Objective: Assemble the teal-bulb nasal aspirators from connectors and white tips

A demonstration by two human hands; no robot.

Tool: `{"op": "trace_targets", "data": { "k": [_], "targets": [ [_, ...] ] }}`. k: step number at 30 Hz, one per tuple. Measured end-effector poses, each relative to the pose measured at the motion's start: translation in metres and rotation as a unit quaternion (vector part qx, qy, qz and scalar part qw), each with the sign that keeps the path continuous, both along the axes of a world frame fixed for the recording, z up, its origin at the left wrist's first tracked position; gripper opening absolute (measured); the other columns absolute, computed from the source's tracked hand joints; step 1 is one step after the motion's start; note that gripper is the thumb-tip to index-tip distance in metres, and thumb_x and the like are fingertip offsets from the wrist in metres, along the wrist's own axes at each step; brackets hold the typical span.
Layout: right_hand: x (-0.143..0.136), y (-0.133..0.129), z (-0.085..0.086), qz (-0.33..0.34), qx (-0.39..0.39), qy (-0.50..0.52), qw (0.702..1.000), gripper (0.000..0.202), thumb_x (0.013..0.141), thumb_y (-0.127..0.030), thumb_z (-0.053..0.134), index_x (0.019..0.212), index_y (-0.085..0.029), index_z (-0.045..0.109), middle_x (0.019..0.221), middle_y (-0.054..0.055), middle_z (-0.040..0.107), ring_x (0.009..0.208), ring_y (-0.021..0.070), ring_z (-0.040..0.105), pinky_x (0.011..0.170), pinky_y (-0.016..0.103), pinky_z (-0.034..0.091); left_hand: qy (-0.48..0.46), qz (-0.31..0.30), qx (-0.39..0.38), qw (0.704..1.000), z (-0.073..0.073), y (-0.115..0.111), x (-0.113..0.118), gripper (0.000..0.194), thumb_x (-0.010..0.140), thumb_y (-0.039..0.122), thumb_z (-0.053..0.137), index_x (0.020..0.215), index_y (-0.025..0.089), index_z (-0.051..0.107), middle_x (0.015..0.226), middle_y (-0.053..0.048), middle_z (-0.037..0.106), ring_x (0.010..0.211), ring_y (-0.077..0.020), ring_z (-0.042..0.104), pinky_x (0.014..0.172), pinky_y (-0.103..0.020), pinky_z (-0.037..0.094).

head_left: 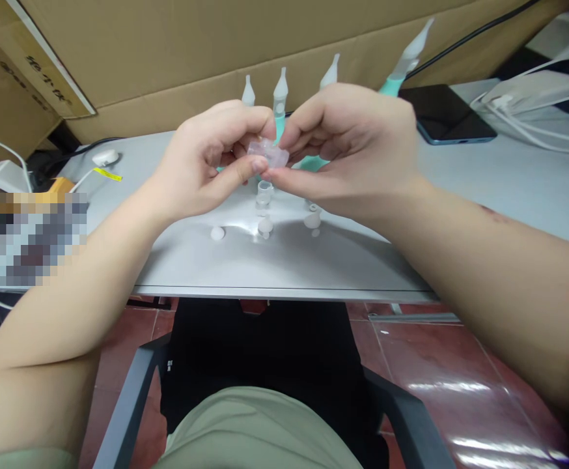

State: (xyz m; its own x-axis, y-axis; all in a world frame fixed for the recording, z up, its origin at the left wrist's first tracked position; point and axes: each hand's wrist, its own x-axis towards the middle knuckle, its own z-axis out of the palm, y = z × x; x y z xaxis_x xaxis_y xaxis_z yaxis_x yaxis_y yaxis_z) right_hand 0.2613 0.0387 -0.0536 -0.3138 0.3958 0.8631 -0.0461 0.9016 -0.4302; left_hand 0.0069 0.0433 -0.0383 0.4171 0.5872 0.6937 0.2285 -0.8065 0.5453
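Observation:
Between my two hands, over the grey table, is a small clear plastic piece. My left hand pinches its left side between thumb and fingers. The right side is pinched by my right hand. Behind the hands stand several nozzle-tipped bulbs with white tips and teal bodies, among them a nozzle in the middle and another nozzle at the right; my hands hide most of their bodies. Below the hands a clear cylinder stands near small translucent caps, one cap at the left and another cap at the right.
A dark phone lies on the table at the right, beside white cables. At the left are a white charger and a round white object. A cardboard wall closes off the back.

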Motion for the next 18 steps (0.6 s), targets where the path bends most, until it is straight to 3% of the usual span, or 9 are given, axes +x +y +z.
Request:
{"op": "trace_targets", "data": {
  "k": [3,6,8,12,14,16,18],
  "targets": [
    [0.001,0.002,-0.003,0.011,0.006,-0.006,1.000,0.066,0.110,-0.094,0.091,0.108,-0.029,0.079,0.104,-0.002,0.077,0.089,0.0162,0.082,0.081,0.038,0.080,0.024,-0.014,0.033,0.999,0.005,0.001,0.002,0.075,0.097,0.107,0.089,0.114,0.033,0.091,0.100,-0.007,0.070,0.083,-0.0258,0.074,0.073,-0.046,0.065],
    [0.001,0.001,-0.002,0.014,0.018,0.019,1.000,0.063,0.108,-0.090,0.097,0.109,-0.029,0.081,0.103,-0.002,0.075,0.087,0.0160,0.081,0.077,0.036,0.078,0.004,-0.022,0.069,0.997,0.006,-0.005,0.006,0.065,0.104,0.098,0.089,0.118,0.035,0.095,0.098,-0.006,0.073,0.085,-0.0258,0.075,0.076,-0.046,0.065],
    [0.001,0.000,0.001,0.014,0.030,0.036,0.999,0.063,0.107,-0.088,0.100,0.107,-0.028,0.081,0.101,-0.001,0.076,0.085,0.0169,0.082,0.075,0.037,0.078,-0.030,-0.031,0.051,0.998,0.003,-0.008,0.008,0.056,0.105,0.089,0.094,0.121,0.035,0.096,0.103,-0.006,0.078,0.087,-0.0244,0.078,0.080,-0.046,0.068],
    [0.002,0.003,0.003,-0.001,0.002,0.013,1.000,0.062,0.110,-0.088,0.098,0.110,-0.028,0.083,0.110,0.002,0.081,0.096,0.0217,0.088,0.088,0.047,0.085,-0.077,-0.057,0.004,0.995,-0.003,-0.009,0.004,0.051,0.098,0.072,0.109,0.129,0.033,0.097,0.110,-0.006,0.087,0.093,-0.0248,0.086,0.081,-0.043,0.072],
    [0.001,0.009,0.001,0.016,0.027,0.016,0.999,0.066,0.108,-0.093,0.097,0.112,-0.028,0.084,0.110,0.001,0.081,0.095,0.0204,0.088,0.085,0.044,0.084,-0.089,-0.064,0.001,0.994,-0.006,-0.007,0.001,0.051,0.095,0.064,0.113,0.132,0.033,0.097,0.109,-0.005,0.088,0.092,-0.0249,0.088,0.079,-0.041,0.071],
    [0.000,0.016,-0.002,0.051,0.085,0.054,0.994,0.073,0.102,-0.099,0.097,0.117,-0.029,0.085,0.106,-0.001,0.079,0.091,0.0182,0.086,0.077,0.038,0.081,-0.088,-0.046,-0.002,0.995,-0.006,-0.008,0.000,0.052,0.092,0.063,0.114,0.131,0.032,0.096,0.106,-0.004,0.087,0.090,-0.0246,0.088,0.080,-0.042,0.073],
    [-0.001,0.019,-0.003,0.048,0.078,0.043,0.995,0.057,0.110,-0.084,0.100,0.117,-0.029,0.086,0.107,-0.002,0.080,0.096,0.0177,0.088,0.084,0.039,0.082,-0.073,-0.012,-0.013,0.997,-0.004,-0.010,0.000,0.058,0.089,0.071,0.113,0.126,0.030,0.094,0.102,-0.003,0.084,0.089,-0.0248,0.088,0.084,-0.045,0.075]
  ]
}}
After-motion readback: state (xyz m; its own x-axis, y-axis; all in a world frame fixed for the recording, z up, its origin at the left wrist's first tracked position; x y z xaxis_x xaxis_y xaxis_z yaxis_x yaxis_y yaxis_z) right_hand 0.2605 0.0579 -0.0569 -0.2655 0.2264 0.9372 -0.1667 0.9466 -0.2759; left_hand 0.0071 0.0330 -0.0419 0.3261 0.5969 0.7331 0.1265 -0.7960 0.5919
